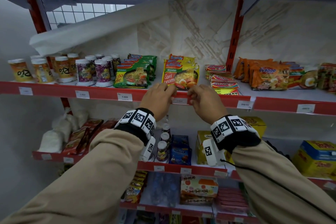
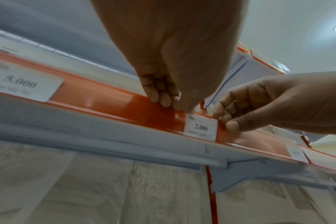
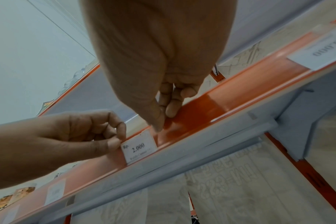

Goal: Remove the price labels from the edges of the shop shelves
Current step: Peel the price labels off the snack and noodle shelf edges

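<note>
Both hands are up at the red plastic price strip (image 1: pixel 101 92) along the front edge of the white shelf, right in the middle of the head view. Between them sits the small white paper price label printed "Rp. 2.000" (image 1: pixel 179 101), tucked in the strip just below the yellow Kari Ayam noodle packets (image 1: pixel 180 76).

The left hand (image 1: pixel 157 100) is curled at the label's left end: in the left wrist view its fingertips (image 2: pixel 165 101) bunch together on the strip's top lip, and the thumb tip meets the label's upper left corner. Whether it actually pinches the paper I can't tell.

The right hand (image 1: pixel 205 102) is curled too, thumb and forefinger closed on the strip just beside the label's right edge, touching it; the right wrist view shows the thumb tip (image 3: pixel 157 127) pressed at the label's upper right corner.

The label (image 2: pixel 200 128) lies flat in the strip, all four corners showing.

Left of centre, another white label reading "5.000" (image 1: pixel 125 96) sits in the same strip under the green Soto Mie noodle packets (image 1: pixel 134 74). To the right, a label reading upside down (image 1: pixel 245 104) sits near the strip's end.
</note>
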`<state>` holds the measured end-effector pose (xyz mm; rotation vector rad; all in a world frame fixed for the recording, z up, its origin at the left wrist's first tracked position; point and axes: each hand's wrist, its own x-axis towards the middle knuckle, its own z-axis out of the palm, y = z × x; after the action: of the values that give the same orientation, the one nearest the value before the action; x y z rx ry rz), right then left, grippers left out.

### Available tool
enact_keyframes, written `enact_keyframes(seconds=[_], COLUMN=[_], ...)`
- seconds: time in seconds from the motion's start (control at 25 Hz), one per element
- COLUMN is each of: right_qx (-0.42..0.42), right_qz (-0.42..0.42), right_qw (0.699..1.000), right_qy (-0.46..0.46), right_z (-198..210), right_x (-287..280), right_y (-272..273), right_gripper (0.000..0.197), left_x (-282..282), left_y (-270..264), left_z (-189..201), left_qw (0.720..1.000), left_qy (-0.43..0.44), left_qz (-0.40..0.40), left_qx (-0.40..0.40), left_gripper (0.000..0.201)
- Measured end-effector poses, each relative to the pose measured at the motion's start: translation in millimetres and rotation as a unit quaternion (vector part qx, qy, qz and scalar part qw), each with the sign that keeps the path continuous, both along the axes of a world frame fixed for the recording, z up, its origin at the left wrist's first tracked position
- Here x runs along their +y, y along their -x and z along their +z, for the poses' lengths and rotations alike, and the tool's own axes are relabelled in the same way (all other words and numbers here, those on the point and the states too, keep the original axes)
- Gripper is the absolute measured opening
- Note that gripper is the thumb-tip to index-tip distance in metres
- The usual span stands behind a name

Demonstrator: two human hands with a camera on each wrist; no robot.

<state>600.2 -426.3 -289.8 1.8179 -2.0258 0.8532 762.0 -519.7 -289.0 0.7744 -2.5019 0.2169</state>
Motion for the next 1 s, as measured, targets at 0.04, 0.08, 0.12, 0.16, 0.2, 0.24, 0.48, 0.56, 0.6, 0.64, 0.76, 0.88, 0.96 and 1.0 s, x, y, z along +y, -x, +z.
enact_keyframes(seconds=[0.04, 0.08, 0.12, 0.16, 0.2, 0.24, 0.48, 0.56, 0.6, 0.64, 0.76, 0.88, 0.96, 1.0], right_qx=[0.008, 0.022, 0.041, 0.06, 0.076, 0.089, 0.094, 0.089, 0.084, 0.078, 0.066, 0.044, 0.049, 0.054], right_qz=[-0.005, -0.013, -0.025, -0.042, -0.06, -0.081, -0.18, -0.2, -0.204, -0.207, -0.19, -0.136, -0.125, -0.124], right_qw=[1.0, 1.0, 0.999, 0.997, 0.995, 0.993, 0.979, 0.976, 0.975, 0.975, 0.979, 0.989, 0.991, 0.991], right_qy=[0.003, 0.003, 0.001, 0.001, 0.002, 0.006, 0.026, 0.025, 0.024, 0.024, 0.024, 0.036, 0.026, 0.021], right_z=[0.0, -0.8, -1.4, -0.7, -0.4, 1.0, 4.0, 2.4, 1.2, 0.1, -4.3, -5.5, -4.1, -3.2], right_x=[1.4, 3.5, 6.1, 9.3, 13.0, 17.2, 51.1, 60.8, 64.3, 67.9, 75.0, 79.4, 80.5, 80.5], right_y=[0.7, 1.5, 3.0, 5.6, 8.9, 13.1, 45.5, 56.0, 60.4, 65.8, 81.5, 94.2, 100.2, 102.3], right_gripper=[0.023, 0.023, 0.025, 0.025, 0.025, 0.023, 0.012, 0.014, 0.015, 0.016, 0.019, 0.019, 0.017, 0.016], left_x=[-1.8, -3.0, -4.0, -5.3, -6.1, -6.9, 1.2, 13.3, 20.6, 28.5, 48.6, 57.4, 59.4, 59.0], left_y=[-0.5, -1.6, -2.4, -2.4, -2.1, -1.3, 18.0, 34.9, 44.4, 55.8, 87.4, 109.7, 119.5, 122.4], left_z=[1.7, 3.1, 5.0, 7.2, 8.3, 9.8, 7.9, 5.1, 3.5, 2.0, -4.3, -4.3, -1.3, -0.2], left_qw=[1.0, 1.0, 0.999, 0.999, 0.998, 0.997, 0.995, 0.992, 0.991, 0.989, 0.986, 0.991, 0.994, 0.994], left_qy=[0.01, 0.021, 0.034, 0.051, 0.067, 0.08, 0.091, 0.097, 0.1, 0.104, 0.115, 0.1, 0.076, 0.065], left_qz=[-0.003, -0.006, -0.01, -0.013, -0.013, -0.012, -0.045, -0.065, -0.076, -0.088, -0.099, -0.084, -0.084, -0.085], left_qx=[-0.006, -0.006, -0.002, 0.002, 0.003, 0.001, -0.016, -0.037, -0.046, -0.054, -0.062, -0.029, -0.004, 0.005], left_gripper=[0.019, 0.019, 0.02, 0.02, 0.021, 0.021, 0.029, 0.035, 0.038, 0.041, 0.049, 0.043, 0.034, 0.029])
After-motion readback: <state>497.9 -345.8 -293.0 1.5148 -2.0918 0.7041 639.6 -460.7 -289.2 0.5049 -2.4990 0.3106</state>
